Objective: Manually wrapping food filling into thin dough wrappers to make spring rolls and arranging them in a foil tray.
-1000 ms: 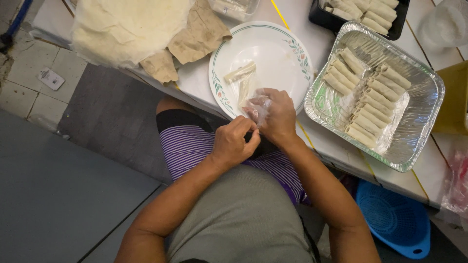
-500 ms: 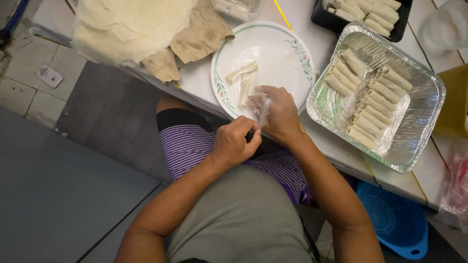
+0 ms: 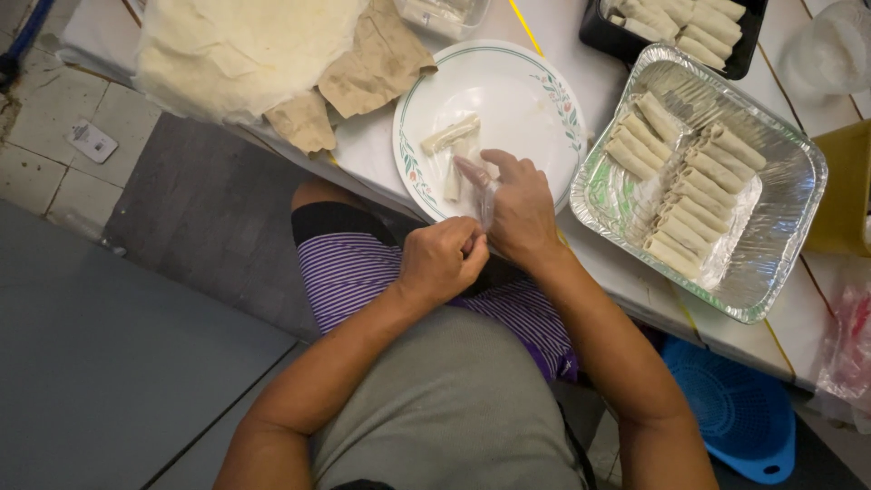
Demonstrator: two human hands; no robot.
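**Glove fitting at plate edge**

Since the earlier frame, right hand (image 3: 519, 210) fingers have spread. Left hand (image 3: 440, 260), pinched shut, grips the clear glove (image 3: 485, 201) cuff nearest the body. Glove's long axis points toward plate (image 3: 535, 100); foil tray (image 3: 780, 181) lies right of the plate.

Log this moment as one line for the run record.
left hand: pinching thin clear plastic | right hand: over plate, plastic on fingers | foil tray: rolls

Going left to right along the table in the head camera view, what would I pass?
Stack of thin wrappers → torn brown paper → white plate holding two rolls → foil tray of rolled rolls → yellow container.
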